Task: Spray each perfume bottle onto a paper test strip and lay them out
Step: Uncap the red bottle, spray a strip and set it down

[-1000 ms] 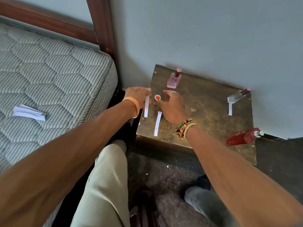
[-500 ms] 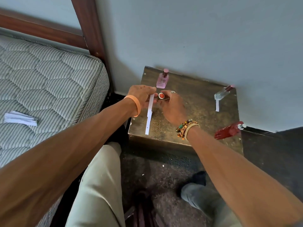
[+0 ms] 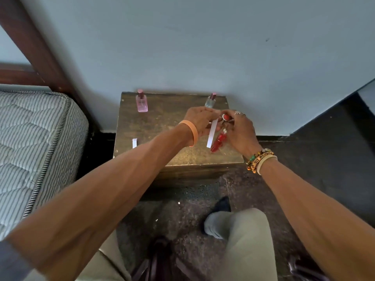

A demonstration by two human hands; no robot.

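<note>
My left hand [image 3: 199, 120] pinches the top of a white paper strip [image 3: 211, 133] that hangs down over the small wooden table [image 3: 162, 126]. My right hand [image 3: 239, 130] is close beside it, with a small red cap [image 3: 225, 117] between its fingertips. A red perfume bottle [image 3: 218, 142] lies just under the right hand with its white nozzle toward the fingers; I cannot tell whether they touch. A pink bottle [image 3: 142, 102] stands at the back left and a clear bottle [image 3: 210, 101] at the back right. Another strip [image 3: 134, 143] lies at the front left.
The table stands against a pale blue wall. A striped mattress [image 3: 30, 149] and a dark wooden bedpost [image 3: 30, 47] are to the left. My knees in light trousers [image 3: 243, 236] are below, over a dark speckled floor.
Both hands have moved from the table's left side to its right side, over the red bottle. The left hand carried its strip along and the right hand kept the red cap.
</note>
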